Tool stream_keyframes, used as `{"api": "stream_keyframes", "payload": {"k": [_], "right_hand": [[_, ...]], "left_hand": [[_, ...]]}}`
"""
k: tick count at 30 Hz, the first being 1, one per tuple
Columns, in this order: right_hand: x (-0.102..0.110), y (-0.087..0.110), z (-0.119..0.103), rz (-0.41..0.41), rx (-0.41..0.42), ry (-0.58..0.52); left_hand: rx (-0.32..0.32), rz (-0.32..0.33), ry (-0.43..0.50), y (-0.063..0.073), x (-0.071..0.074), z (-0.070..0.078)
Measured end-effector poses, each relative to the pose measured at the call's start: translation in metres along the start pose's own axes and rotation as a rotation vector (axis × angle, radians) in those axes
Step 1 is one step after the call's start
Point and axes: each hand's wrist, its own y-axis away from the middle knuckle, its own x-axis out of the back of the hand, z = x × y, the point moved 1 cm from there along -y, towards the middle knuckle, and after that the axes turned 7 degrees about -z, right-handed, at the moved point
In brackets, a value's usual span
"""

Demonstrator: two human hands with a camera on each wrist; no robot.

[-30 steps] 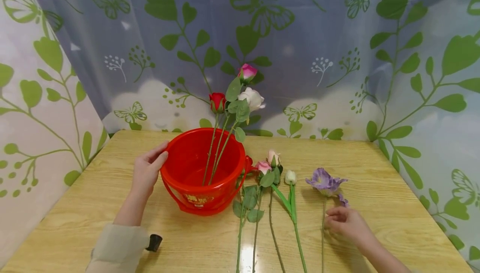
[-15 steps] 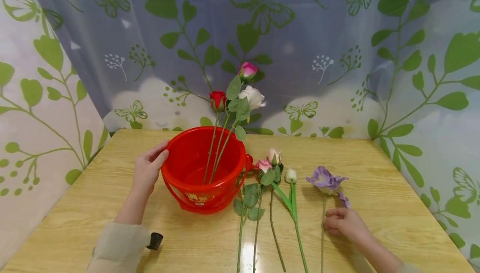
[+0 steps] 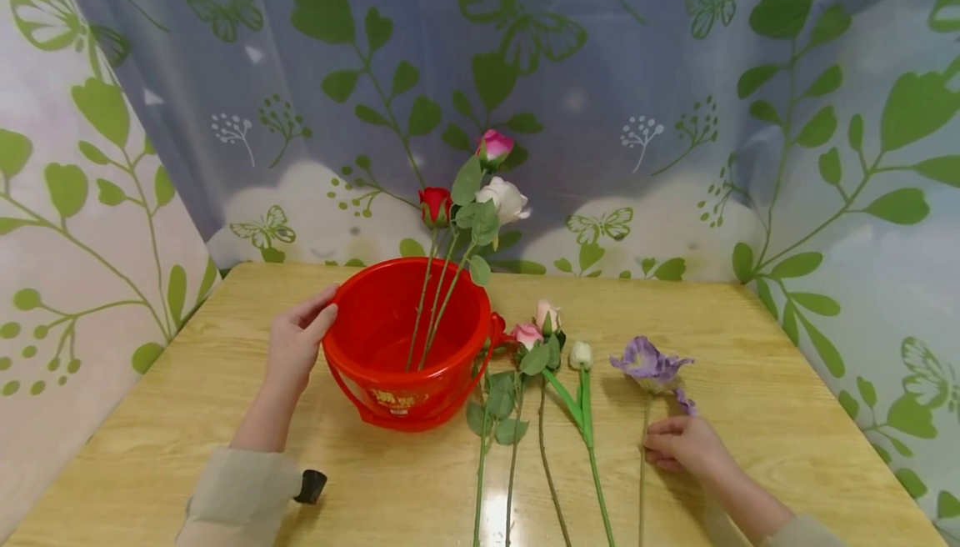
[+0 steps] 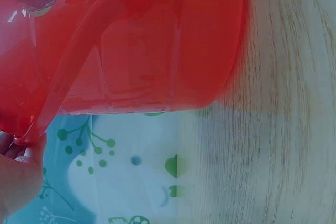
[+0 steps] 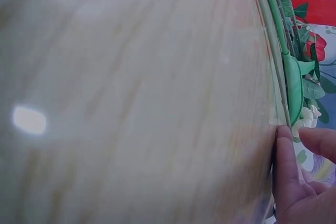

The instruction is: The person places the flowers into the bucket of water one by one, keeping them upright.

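My left hand (image 3: 294, 343) grips the left rim of a red plastic bucket (image 3: 405, 401), thumb outside. In the left wrist view the bucket's wall (image 4: 157, 40) fills much of the frame, with my thumb and fingertips at its rim. Three artificial roses stand in the bucket: a red rose (image 3: 435, 206), a white rose (image 3: 504, 200) and a bright pink rose (image 3: 495, 148). On the right, a purple flower (image 3: 649, 363) lies on the table, and my right hand (image 3: 688, 445) has its stem at the thumb and fingertips, just below the bloom.
Between bucket and purple flower lie several stems: a white tulip (image 3: 581, 355), a pink rose (image 3: 527, 335), a peach rose (image 3: 547, 313) and a red flower (image 3: 497, 330) partly behind the bucket. A black object (image 3: 311, 487) shows by my left sleeve. A patterned curtain borders the table (image 3: 757, 363).
My right hand has shifted slightly left, its fingertips closer in on the purple flower's stem, which has moved a little left too. The left hand and bucket look the same.
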Motion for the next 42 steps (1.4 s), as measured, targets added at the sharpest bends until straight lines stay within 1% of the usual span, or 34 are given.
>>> {"api": "stream_keyframes", "payload": {"k": [6, 10, 12, 18, 22, 26, 29, 33, 37, 40, 42], "right_hand": [[-0.001, -0.004, 0.003, -0.001, -0.027, 0.000], [-0.001, -0.004, 0.003, -0.006, -0.021, -0.018], [-0.001, -0.004, 0.003, -0.013, -0.012, -0.031], [0.000, -0.005, 0.005, -0.022, -0.019, -0.084], [0.001, -0.004, 0.006, -0.024, -0.017, -0.095], [0.002, -0.003, 0.005, -0.018, -0.010, -0.104], [0.003, -0.001, 0.003, -0.006, -0.008, -0.118], [0.004, 0.001, -0.002, -0.002, 0.026, -0.139], [0.005, 0.003, -0.009, 0.003, 0.069, -0.131], [0.007, 0.005, -0.015, 0.009, 0.079, -0.139], [0.008, 0.006, -0.019, 0.014, 0.072, -0.140]], "left_hand": [[0.001, 0.000, 0.007, 0.002, 0.000, 0.000], [0.003, -0.010, 0.020, 0.002, 0.000, 0.000], [0.000, -0.006, 0.023, 0.002, 0.000, 0.000], [0.003, -0.001, 0.011, 0.001, 0.001, 0.000], [0.008, -0.005, 0.005, 0.002, 0.001, 0.001], [-0.001, -0.003, 0.015, 0.001, 0.001, 0.000], [-0.006, -0.005, 0.020, 0.001, 0.002, 0.000], [0.000, -0.008, 0.013, 0.001, 0.001, 0.000], [0.007, -0.007, 0.010, 0.001, 0.001, 0.000], [0.007, -0.005, 0.009, 0.000, 0.001, 0.000], [0.007, -0.005, 0.008, 0.000, 0.001, 0.000]]}}
